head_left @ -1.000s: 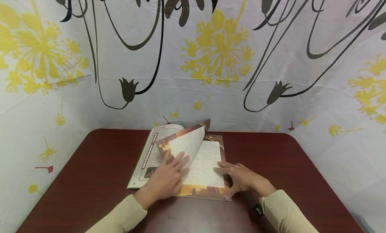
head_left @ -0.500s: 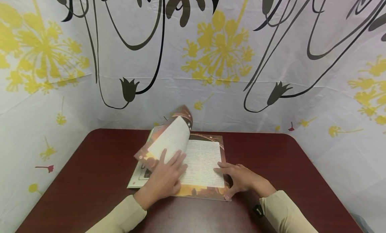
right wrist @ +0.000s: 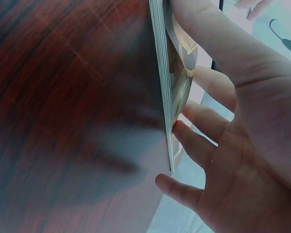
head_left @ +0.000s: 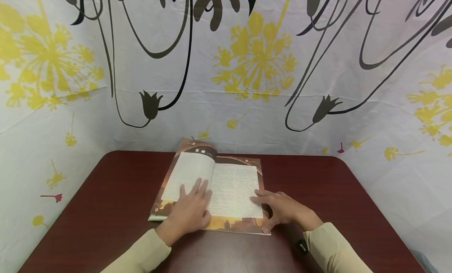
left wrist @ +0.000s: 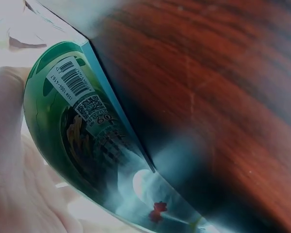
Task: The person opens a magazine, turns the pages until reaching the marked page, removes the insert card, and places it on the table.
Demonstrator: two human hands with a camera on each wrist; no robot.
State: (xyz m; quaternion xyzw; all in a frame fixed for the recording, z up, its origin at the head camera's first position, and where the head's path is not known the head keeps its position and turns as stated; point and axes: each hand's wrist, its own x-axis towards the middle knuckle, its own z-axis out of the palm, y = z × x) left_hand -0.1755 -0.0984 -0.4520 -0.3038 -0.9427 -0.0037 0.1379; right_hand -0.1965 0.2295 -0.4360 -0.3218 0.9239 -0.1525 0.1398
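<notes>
An open magazine (head_left: pixel 233 190) lies on the table, printed text blocks framed by brown and orange artwork on both pages. My left hand (head_left: pixel 188 210) rests on the left page near the fold, its fingers straight and spread. In the left wrist view, a green cover with a barcode (left wrist: pixel 75 80) curves beside the left hand (left wrist: pixel 14 160). At the right edge, my right hand (head_left: pixel 282 210) touches the page with extended fingers, its thumb at the lower corner. The right wrist view shows a bowed page (right wrist: pixel 184 53) between the thumb and fingers of that hand (right wrist: pixel 247 141).
The dark red wooden table (head_left: pixel 318 182) extends around the magazine. A pale cloth (head_left: pixel 169 77) with yellow and dark plant patterns hangs behind it and at both sides. A dark band (head_left: pixel 302 245) shows at the right sleeve.
A page has swung over from right to left and now lies on the left side, covering the earlier left page. My left hand has shifted slightly left; the right hand stays still.
</notes>
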